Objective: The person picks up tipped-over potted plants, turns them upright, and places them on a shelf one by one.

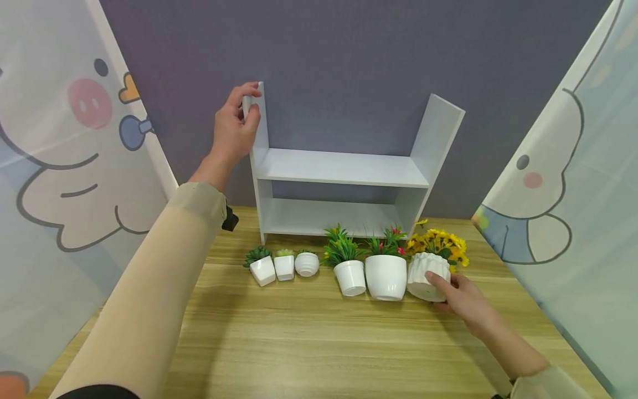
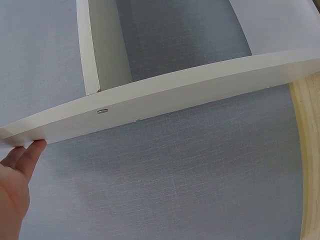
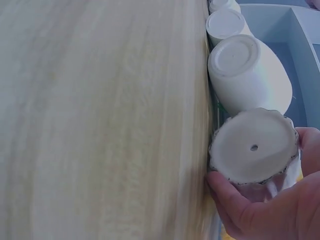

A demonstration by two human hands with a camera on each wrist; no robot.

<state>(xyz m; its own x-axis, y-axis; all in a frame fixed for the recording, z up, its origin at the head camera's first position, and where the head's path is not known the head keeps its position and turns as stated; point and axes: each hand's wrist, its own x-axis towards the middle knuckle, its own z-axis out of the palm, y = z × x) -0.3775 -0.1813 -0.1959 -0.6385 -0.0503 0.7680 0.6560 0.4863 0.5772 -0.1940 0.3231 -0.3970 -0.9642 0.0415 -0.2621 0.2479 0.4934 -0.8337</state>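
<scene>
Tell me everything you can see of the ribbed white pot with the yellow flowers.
The ribbed white pot is the rightmost of six in a row on the wooden table, in front of the white shelf. It looks ceramic or plastic, with vertical flutes and a wavy-edged base with one drain hole, seen in the right wrist view. Yellow flowers fill it. It is tilted, its base lifted toward the camera. The right hand grips it; the smooth white pot stands close beside it.

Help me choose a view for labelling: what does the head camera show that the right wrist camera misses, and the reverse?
Only the head view shows the left hand gripping the shelf unit's upright, plus three small pots. Only the right wrist view shows the ribbed pot's underside with its drain hole. Both show the right hand holding that pot on the wooden table, beside the smooth white pot.
</scene>
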